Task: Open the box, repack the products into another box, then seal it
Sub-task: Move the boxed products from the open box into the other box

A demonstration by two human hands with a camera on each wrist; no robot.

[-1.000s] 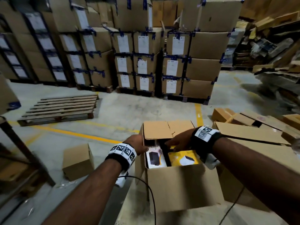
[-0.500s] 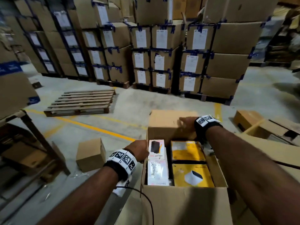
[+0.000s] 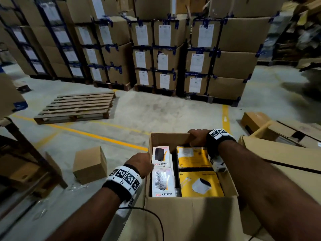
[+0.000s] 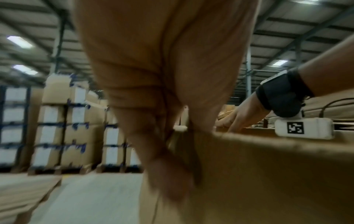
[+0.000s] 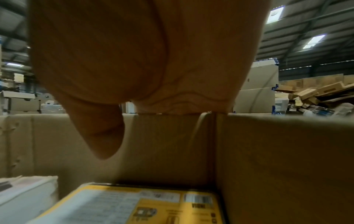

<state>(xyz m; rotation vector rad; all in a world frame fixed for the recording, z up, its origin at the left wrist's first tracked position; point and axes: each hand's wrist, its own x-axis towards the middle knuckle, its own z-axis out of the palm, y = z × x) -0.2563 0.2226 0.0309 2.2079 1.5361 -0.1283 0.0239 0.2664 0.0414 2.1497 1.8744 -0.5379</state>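
An open brown cardboard carton (image 3: 191,218) stands on the warehouse floor before a person, with two white product boxes (image 3: 162,171) packed along its left side and two yellow product boxes (image 3: 198,171) along its right. The right hand (image 3: 198,137) grips the carton's far wall at its right corner, thumb inside and fingers over the rim, while the left hand (image 3: 141,161) clasps the carton's left wall. A small closed brown cardboard box (image 3: 90,164) sits on the floor left of the carton, and a bare wooden pallet (image 3: 76,107) lies beyond it.
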